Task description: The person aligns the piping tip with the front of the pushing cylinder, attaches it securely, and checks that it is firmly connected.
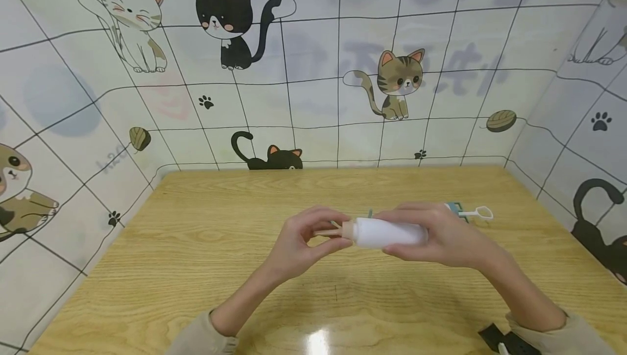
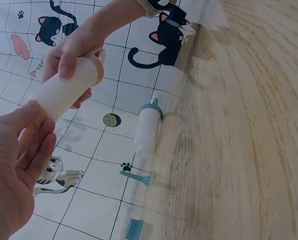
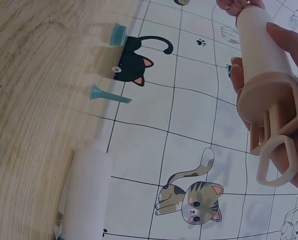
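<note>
A white syringe-like tube [image 1: 389,233] is held sideways above the table. My left hand [image 1: 293,246] pinches the beige nozzle end [image 1: 347,231] between thumb and fingers. Around the tube's body my right hand [image 1: 443,235] curls its thumb and fingers. At the tube's other end, the right wrist view shows a beige collar [image 3: 269,95] and a pale pull ring [image 3: 278,184]. A second white tube [image 2: 147,127] with a teal end [image 2: 151,106] lies on the table beyond my hands, mostly hidden by the right hand in the head view.
Near the second tube stand a teal funnel-shaped nozzle [image 3: 108,95] and a short teal cap [image 3: 118,35]. Under the right sleeve is a black item [image 1: 519,343], partly cut off. A cat-print sheet [image 1: 313,99] hangs behind the wooden table [image 1: 196,268] and along its sides.
</note>
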A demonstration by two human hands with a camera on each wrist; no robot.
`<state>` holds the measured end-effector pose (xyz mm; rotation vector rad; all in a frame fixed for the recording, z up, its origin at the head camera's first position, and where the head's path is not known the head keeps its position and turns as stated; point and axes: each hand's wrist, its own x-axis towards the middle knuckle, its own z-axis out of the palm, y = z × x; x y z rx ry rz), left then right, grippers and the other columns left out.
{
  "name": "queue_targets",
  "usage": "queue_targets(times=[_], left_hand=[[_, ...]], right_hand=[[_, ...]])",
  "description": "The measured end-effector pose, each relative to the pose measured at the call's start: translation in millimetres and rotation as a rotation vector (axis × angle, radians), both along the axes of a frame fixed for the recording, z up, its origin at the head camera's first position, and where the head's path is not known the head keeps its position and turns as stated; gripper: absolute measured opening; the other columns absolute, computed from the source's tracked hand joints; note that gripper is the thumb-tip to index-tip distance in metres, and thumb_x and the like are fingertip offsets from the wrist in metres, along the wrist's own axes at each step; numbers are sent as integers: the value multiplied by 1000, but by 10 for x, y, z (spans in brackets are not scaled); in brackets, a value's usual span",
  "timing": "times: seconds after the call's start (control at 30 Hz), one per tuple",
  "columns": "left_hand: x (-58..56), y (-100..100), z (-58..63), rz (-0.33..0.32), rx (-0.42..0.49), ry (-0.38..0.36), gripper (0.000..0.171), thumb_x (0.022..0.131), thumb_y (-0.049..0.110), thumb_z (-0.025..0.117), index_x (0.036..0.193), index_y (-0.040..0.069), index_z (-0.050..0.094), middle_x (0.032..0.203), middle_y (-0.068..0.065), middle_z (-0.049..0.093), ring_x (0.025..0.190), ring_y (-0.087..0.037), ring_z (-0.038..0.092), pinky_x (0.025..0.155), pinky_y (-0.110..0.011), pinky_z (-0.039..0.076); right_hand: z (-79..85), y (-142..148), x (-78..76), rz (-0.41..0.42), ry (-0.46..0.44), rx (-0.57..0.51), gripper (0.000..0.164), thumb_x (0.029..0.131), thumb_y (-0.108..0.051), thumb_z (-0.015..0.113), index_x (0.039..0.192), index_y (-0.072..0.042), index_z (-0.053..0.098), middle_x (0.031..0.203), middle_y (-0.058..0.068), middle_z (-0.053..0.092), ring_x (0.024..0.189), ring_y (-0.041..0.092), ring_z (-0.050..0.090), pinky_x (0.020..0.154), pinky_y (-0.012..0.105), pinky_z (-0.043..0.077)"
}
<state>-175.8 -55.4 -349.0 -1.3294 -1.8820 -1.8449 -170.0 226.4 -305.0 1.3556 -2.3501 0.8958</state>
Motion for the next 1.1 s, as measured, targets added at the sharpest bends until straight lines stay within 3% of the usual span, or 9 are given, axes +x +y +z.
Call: queue_targets(times=[0.53,1.1], left_hand=[[1,2,-10,22,7,-54,28,85,-9,76,112,-7,69,107,-20,69,97,-31,71,85,-38,61],[-14,10,-24,32,23,22,30,84,-12,75,113,-8,69,110,-20,67,98,-27,69,84,-42,61]], right_hand=[[-13,-3,-7,2,73,10,43,86,-23,83,125,-10,71,107,3,72,84,10,65,58,17,55],[-25,-10,-11,-21,31,-1,46,81,-17,86,125,-9,71,105,3,72,82,9,65,57,17,55]])
